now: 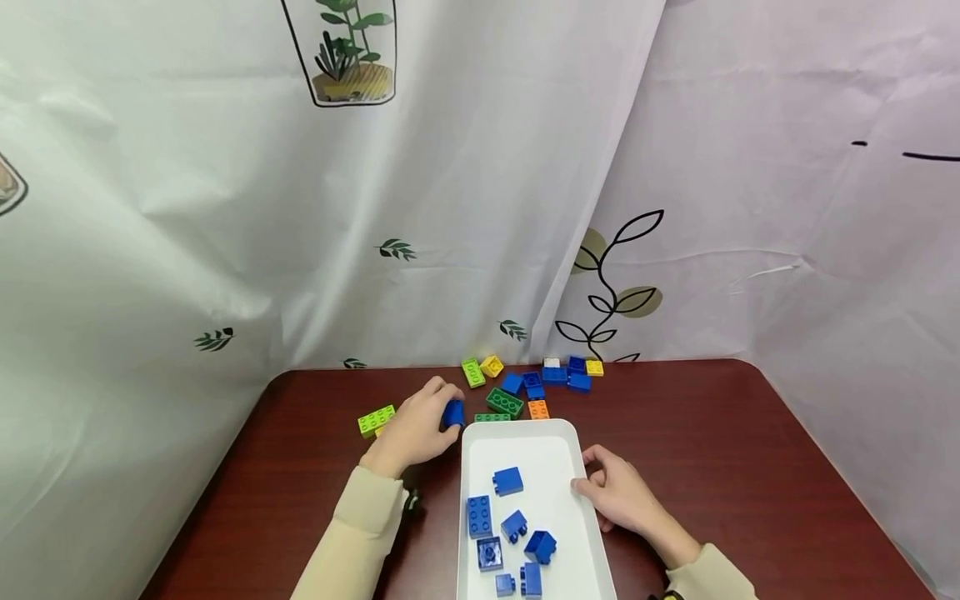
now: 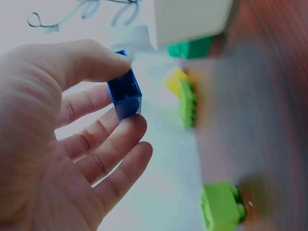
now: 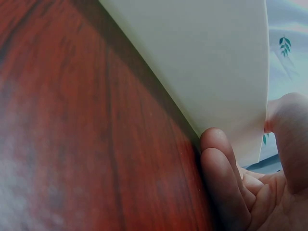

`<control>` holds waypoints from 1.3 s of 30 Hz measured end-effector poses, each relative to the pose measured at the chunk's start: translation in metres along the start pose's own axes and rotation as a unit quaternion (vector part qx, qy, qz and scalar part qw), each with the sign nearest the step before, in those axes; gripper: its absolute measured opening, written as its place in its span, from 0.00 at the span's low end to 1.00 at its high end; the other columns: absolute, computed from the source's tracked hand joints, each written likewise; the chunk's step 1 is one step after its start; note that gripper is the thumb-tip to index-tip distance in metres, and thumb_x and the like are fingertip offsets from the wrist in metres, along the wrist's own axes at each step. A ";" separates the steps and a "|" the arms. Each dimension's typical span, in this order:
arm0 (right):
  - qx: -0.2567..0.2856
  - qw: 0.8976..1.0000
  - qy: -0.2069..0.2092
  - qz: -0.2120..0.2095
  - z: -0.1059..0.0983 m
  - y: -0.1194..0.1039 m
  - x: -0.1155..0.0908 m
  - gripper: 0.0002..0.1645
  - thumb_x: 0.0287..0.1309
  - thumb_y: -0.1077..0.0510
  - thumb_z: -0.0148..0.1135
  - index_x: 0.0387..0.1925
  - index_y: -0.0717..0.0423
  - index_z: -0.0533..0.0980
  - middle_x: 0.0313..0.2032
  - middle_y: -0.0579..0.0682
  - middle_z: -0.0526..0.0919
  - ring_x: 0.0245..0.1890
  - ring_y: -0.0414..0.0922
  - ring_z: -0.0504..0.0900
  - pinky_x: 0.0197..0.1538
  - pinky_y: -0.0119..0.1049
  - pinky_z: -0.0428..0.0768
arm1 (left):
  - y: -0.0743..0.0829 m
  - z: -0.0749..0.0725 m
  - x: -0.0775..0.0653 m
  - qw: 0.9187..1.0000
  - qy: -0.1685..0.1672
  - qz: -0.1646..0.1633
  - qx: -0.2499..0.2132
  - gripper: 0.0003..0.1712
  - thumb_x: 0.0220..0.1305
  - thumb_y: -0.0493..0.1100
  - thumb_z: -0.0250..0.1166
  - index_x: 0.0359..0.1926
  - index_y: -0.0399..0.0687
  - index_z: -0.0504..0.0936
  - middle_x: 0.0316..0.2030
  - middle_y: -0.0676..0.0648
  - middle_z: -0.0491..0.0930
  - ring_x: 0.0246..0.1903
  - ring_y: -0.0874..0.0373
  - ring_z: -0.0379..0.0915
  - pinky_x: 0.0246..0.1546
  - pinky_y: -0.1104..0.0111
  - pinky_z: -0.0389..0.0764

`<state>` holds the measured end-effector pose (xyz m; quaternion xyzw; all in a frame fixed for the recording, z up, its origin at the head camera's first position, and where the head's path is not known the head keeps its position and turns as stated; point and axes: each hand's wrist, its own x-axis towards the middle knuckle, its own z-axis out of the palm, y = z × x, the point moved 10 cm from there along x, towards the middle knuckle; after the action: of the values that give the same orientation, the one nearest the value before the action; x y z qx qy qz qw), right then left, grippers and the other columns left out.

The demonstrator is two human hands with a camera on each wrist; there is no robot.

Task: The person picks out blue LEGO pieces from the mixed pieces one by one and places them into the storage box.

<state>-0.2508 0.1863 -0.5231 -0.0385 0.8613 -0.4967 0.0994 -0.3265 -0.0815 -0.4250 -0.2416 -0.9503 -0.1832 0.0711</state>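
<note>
My left hand pinches a blue building brick between thumb and fingertips, just left of the white tray's far corner. In the left wrist view the brick's hollow side shows. My right hand grips the right side wall of the white tray, thumb over the rim and fingers low along the outside. Inside the tray lie several blue bricks, among them a six-stud brick and a square one. The tray's near end is cut off by the head view's edge.
Beyond the tray are a dark green brick, an orange brick, a yellow brick and several blue ones. A lime green brick sits left of my left hand. A patterned white curtain hangs behind the brown table.
</note>
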 end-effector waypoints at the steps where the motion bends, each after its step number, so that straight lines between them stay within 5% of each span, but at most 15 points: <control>1: 0.000 1.000 0.000 0.000 0.000 0.000 0.000 0.22 0.59 0.53 0.63 0.50 0.59 0.69 0.13 0.48 0.74 0.05 0.43 0.71 0.12 0.42 0.75 | 0.005 -0.002 -0.001 1.000 0.002 0.005 -0.004 0.25 0.55 0.49 0.70 0.55 0.56 0.76 0.48 0.54 0.72 0.41 0.61 0.73 0.45 0.62 0.82; 14: -0.005 1.000 0.004 0.008 -0.005 -0.001 0.001 0.22 0.59 0.53 0.64 0.50 0.58 0.69 0.12 0.49 0.74 0.06 0.44 0.72 0.13 0.42 0.75 | 0.063 -0.001 -0.009 0.995 -0.044 0.083 0.019 0.24 0.51 0.51 0.72 0.50 0.52 0.78 0.42 0.54 0.75 0.36 0.62 0.71 0.43 0.67 0.81; 24: -0.002 1.000 0.001 0.010 -0.002 0.002 0.002 0.23 0.58 0.52 0.65 0.50 0.58 0.68 0.13 0.49 0.74 0.06 0.44 0.72 0.13 0.42 0.75 | 0.069 0.017 -0.016 0.990 -0.105 0.081 0.054 0.22 0.49 0.54 0.73 0.45 0.54 0.78 0.39 0.55 0.76 0.34 0.63 0.70 0.42 0.68 0.80; 39: -0.002 1.000 0.001 0.011 -0.001 0.002 0.002 0.23 0.59 0.53 0.64 0.51 0.58 0.68 0.13 0.49 0.74 0.06 0.43 0.71 0.13 0.42 0.75 | 0.072 0.020 -0.021 0.987 -0.129 0.075 0.061 0.22 0.48 0.56 0.74 0.43 0.54 0.79 0.36 0.56 0.76 0.31 0.63 0.69 0.39 0.68 0.79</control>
<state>-0.2532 0.1878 -0.5244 -0.0285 0.8626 -0.4942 0.1044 -0.2745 -0.0237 -0.4257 -0.3289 -0.9401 -0.0865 -0.0237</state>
